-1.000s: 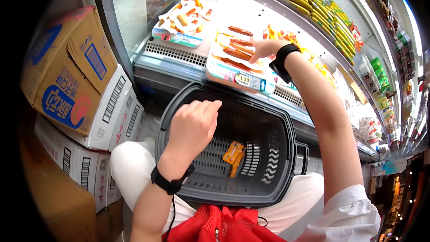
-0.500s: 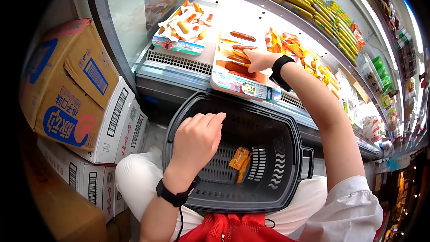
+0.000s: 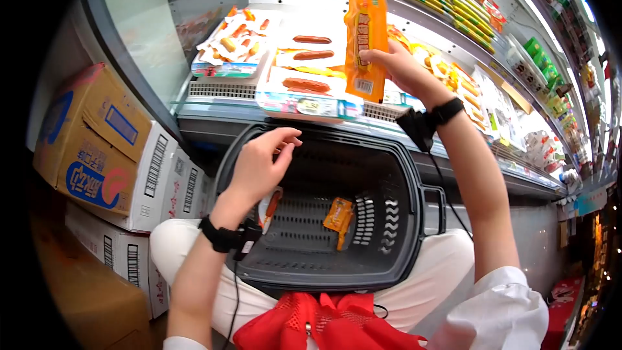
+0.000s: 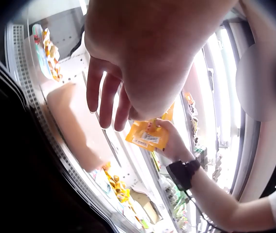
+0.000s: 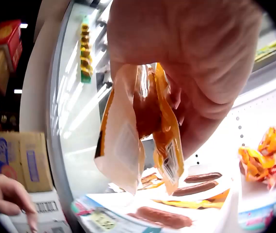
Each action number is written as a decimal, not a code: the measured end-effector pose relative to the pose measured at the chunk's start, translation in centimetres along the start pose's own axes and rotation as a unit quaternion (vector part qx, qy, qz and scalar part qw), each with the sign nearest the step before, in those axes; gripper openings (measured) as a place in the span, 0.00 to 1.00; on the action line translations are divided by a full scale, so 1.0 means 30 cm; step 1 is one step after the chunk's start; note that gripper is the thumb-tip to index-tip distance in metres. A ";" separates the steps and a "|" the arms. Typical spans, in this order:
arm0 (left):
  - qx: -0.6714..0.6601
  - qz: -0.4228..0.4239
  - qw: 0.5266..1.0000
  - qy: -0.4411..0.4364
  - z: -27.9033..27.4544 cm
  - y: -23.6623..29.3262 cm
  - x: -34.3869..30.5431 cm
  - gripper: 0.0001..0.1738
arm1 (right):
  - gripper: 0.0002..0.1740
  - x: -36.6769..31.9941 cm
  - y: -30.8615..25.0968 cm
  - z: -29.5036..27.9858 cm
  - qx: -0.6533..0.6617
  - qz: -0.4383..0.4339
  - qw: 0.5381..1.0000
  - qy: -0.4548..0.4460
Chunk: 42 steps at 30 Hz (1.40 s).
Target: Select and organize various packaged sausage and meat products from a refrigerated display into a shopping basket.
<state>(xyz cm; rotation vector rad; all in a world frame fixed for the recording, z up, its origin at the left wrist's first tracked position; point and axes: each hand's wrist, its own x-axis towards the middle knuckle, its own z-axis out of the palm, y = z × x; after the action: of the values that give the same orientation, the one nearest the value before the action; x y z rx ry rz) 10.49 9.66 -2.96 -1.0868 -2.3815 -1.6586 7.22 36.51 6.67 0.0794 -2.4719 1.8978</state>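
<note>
My right hand (image 3: pixel 382 58) grips an orange sausage packet (image 3: pixel 366 32) by its lower end and holds it upright above the shelf tray of sausages (image 3: pixel 304 84). The right wrist view shows the orange packet (image 5: pixel 150 128) pinched under my fingers (image 5: pixel 201 73). My left hand (image 3: pixel 275 152) hovers over the far left rim of the dark grey basket (image 3: pixel 414 220), fingers relaxed, holding nothing. In the left wrist view my left-hand fingers (image 4: pixel 104 97) hang loose, with the orange packet (image 4: pixel 150 136) beyond them. Inside the basket lie a small orange packet (image 3: pixel 338 217) and a white-and-red sausage packet (image 3: pixel 269 207).
A second tray of mixed sausage packs (image 3: pixel 227 45) sits left on the chiller shelf. Yellow and orange packets (image 3: pixel 453 71) fill the shelf to the right. Stacked cardboard boxes (image 3: pixel 97 149) stand at my left. A red mesh bag (image 3: pixel 311 324) lies on my lap.
My right hand has lifted an orange packet off the shelf tray and raised it. A white-and-red sausage packet now shows in the basket under my left hand. The left hand shifted slightly toward the rim.
</note>
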 end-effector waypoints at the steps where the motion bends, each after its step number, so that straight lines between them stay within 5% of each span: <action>1: -0.034 -0.015 0.999 -0.022 0.011 0.026 -0.002 0.12 | 0.19 -0.091 0.014 -0.008 0.076 0.014 0.997 -0.014; 5: -0.132 -0.083 0.973 -0.173 0.083 0.085 0.017 0.17 | 0.20 -0.459 0.109 0.053 0.308 0.086 0.945 -0.065; 7: -0.269 -0.164 0.915 -0.251 0.163 0.064 0.001 0.21 | 0.20 -0.582 0.189 0.122 0.361 0.121 0.922 -0.068; 10: -0.448 -0.319 0.798 -0.247 0.276 0.087 -0.062 0.22 | 0.19 -0.650 0.281 0.214 0.407 0.167 0.896 -0.065; 13: -0.536 -0.341 0.748 -0.193 0.307 0.068 -0.104 0.21 | 0.16 -0.637 0.314 0.233 0.364 0.213 0.904 -0.066; 17: -0.506 -0.386 0.758 -0.140 0.320 0.042 -0.150 0.20 | 0.16 -0.613 0.379 0.233 0.330 0.267 0.905 -0.005; 19: -0.495 -0.386 0.763 -0.154 0.316 0.014 -0.159 0.20 | 0.16 -0.597 0.417 0.227 0.176 0.277 0.944 0.017; 26: -0.429 -0.382 0.800 -0.171 0.275 -0.036 -0.203 0.19 | 0.15 -0.580 0.455 0.199 0.100 0.292 0.949 0.067; 34: -0.484 -0.427 0.764 -0.019 0.288 -0.025 -0.261 0.15 | 0.10 -0.517 0.514 0.132 0.002 0.232 0.971 0.050; 36: -0.494 -0.435 0.753 0.021 0.296 -0.028 -0.277 0.15 | 0.11 -0.512 0.491 0.095 -0.107 0.239 0.964 0.041; 42: -0.469 -0.452 0.759 -0.021 0.299 -0.035 -0.304 0.18 | 0.11 -0.538 0.484 0.047 -0.293 0.151 0.940 0.093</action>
<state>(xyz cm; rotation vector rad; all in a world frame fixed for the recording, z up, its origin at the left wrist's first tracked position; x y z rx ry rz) 19.84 12.25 -11.36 0.2612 -2.1371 -3.3453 22.56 39.32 -8.50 -0.4879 -2.9087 1.0792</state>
